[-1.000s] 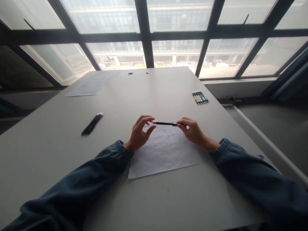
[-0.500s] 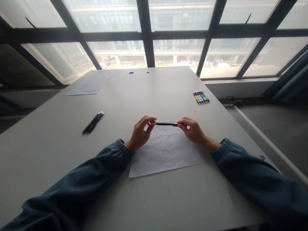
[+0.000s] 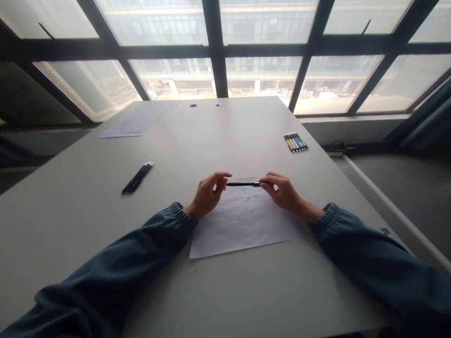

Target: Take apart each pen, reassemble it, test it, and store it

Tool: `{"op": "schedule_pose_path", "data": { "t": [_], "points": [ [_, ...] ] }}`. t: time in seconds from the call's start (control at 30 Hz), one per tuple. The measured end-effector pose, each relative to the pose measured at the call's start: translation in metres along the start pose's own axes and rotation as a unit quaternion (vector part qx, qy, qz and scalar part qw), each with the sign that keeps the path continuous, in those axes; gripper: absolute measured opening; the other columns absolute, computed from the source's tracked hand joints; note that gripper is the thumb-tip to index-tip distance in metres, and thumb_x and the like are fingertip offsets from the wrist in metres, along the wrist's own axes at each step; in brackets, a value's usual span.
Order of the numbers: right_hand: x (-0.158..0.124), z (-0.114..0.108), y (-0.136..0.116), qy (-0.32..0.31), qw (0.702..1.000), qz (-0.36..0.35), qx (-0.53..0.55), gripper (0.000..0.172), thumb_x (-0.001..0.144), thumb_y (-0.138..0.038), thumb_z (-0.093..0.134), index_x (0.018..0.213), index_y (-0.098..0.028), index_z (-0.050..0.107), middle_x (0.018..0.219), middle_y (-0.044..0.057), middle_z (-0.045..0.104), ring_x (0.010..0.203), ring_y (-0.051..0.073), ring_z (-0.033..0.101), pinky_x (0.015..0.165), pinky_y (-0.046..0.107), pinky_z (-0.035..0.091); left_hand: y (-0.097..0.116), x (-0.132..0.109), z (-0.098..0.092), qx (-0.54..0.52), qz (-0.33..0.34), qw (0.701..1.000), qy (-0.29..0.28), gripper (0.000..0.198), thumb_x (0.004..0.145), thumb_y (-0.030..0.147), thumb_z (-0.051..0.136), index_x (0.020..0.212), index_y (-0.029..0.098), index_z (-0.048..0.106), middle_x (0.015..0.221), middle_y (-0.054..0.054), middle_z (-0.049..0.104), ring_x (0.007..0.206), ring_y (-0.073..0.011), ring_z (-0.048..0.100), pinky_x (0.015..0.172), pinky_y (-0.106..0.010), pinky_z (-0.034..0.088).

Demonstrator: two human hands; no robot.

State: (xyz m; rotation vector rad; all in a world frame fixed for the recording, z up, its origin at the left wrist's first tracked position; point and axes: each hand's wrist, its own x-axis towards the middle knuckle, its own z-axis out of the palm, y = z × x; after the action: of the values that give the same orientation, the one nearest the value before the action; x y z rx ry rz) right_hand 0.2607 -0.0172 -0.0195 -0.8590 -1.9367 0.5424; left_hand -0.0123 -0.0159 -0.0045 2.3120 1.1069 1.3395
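A slim black pen lies level between my two hands, just above a white sheet of paper with a faint pencil drawing. My right hand pinches the pen's right end with closed fingers. My left hand is curled at the pen's left tip, thumb and forefinger closing on it. Both wrists rest near the sheet, on the grey table.
Two black pens lie together on the table to the left. A row of coloured pens sits at the right far edge. More paper sheets lie at the far left corner. Large windows stand behind the table.
My left fingers have closed in onto the pen's left tip. The pen and both hands have stayed almost in place; the view shifted slightly.
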Motion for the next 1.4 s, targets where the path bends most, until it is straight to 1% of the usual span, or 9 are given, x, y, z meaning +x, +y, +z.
{"op": "schedule_pose_path", "data": {
  "t": [0.17,0.27,0.37,0.53,0.67,0.8,0.93,1.17,1.4],
  "points": [
    [0.000,0.000,-0.001,-0.005,1.000,0.000,-0.001,0.016,0.097,-0.031,0.059,0.096,-0.020,0.070,0.084,0.004,0.063,0.066,0.014,0.054,0.064,0.030,0.046,0.002,0.001,-0.001,0.000,-0.008,1.000,0.009,0.022,0.101,0.034,0.052,0.105,0.018,0.067,0.060,0.004,0.060,0.053,-0.0080,0.057,0.056,-0.018,0.045],
    [0.001,-0.001,-0.001,0.001,1.000,0.002,-0.005,0.015,0.097,-0.030,0.059,0.096,-0.020,0.070,0.084,0.004,0.063,0.067,0.015,0.054,0.064,0.030,0.047,0.001,0.002,-0.001,0.002,-0.026,1.000,0.016,0.022,0.099,0.035,0.055,0.103,0.018,0.069,0.059,0.003,0.062,0.054,-0.0088,0.059,0.056,-0.019,0.046],
    [0.001,-0.001,0.000,0.018,1.000,0.009,-0.017,0.015,0.098,-0.029,0.057,0.096,-0.020,0.070,0.084,0.004,0.062,0.068,0.015,0.054,0.064,0.031,0.046,0.000,0.003,-0.001,0.002,-0.033,0.999,0.024,0.023,0.097,0.037,0.059,0.100,0.018,0.070,0.066,0.000,0.068,0.061,-0.0113,0.063,0.056,-0.020,0.048],
    [0.000,-0.001,0.004,0.041,0.998,0.024,-0.032,0.017,0.098,-0.030,0.056,0.096,-0.020,0.070,0.086,0.005,0.063,0.072,0.017,0.055,0.064,0.031,0.046,-0.005,0.005,0.001,0.010,0.017,0.999,0.037,0.019,0.093,0.036,0.067,0.093,0.018,0.074,0.080,-0.005,0.072,0.072,-0.0139,0.064,0.070,-0.027,0.054],
    [0.001,-0.001,0.004,0.045,0.998,0.025,-0.034,0.016,0.098,-0.029,0.056,0.096,-0.020,0.070,0.087,0.005,0.063,0.072,0.017,0.056,0.064,0.032,0.047,-0.008,0.006,0.002,0.002,0.038,0.999,0.025,0.014,0.091,0.032,0.069,0.099,0.021,0.075,0.090,-0.006,0.072,0.082,-0.0162,0.066,0.074,-0.030,0.055],
    [0.001,-0.002,0.004,0.047,0.998,0.024,-0.040,0.015,0.097,-0.028,0.057,0.096,-0.020,0.070,0.086,0.006,0.063,0.072,0.017,0.055,0.064,0.032,0.047,-0.010,0.006,0.003,0.013,0.048,0.998,0.023,0.015,0.089,0.028,0.072,0.103,0.023,0.076,0.090,-0.005,0.071,0.084,-0.0172,0.065,0.076,-0.033,0.054],
    [0.002,-0.003,0.004,0.049,0.998,0.020,-0.045,0.014,0.097,-0.027,0.058,0.095,-0.020,0.070,0.086,0.006,0.063,0.071,0.017,0.055,0.065,0.033,0.047,-0.011,0.006,0.002,0.022,0.057,0.998,0.020,0.012,0.089,0.026,0.072,0.099,0.023,0.077,0.089,-0.005,0.070,0.082,-0.0169,0.063,0.076,-0.033,0.053],
    [0.001,-0.006,0.001,0.043,0.998,0.004,-0.053,0.014,0.097,-0.026,0.058,0.096,-0.021,0.070,0.085,0.005,0.061,0.071,0.017,0.054,0.066,0.033,0.047,-0.013,0.005,0.003,0.038,0.052,0.998,-0.013,0.010,0.090,0.028,0.070,0.095,0.023,0.076,0.089,-0.005,0.069,0.084,-0.0182,0.063,0.077,-0.034,0.052],
    [0.001,-0.010,-0.001,0.031,0.994,-0.044,-0.091,0.012,0.097,-0.022,0.057,0.099,-0.021,0.069,0.084,0.005,0.060,0.074,0.018,0.054,0.070,0.034,0.047,-0.015,0.003,0.005,0.051,0.040,0.997,-0.050,0.011,0.091,0.030,0.069,0.095,0.022,0.076,0.089,-0.005,0.069,0.086,-0.0181,0.062,0.078,-0.033,0.051]
  ]
}}
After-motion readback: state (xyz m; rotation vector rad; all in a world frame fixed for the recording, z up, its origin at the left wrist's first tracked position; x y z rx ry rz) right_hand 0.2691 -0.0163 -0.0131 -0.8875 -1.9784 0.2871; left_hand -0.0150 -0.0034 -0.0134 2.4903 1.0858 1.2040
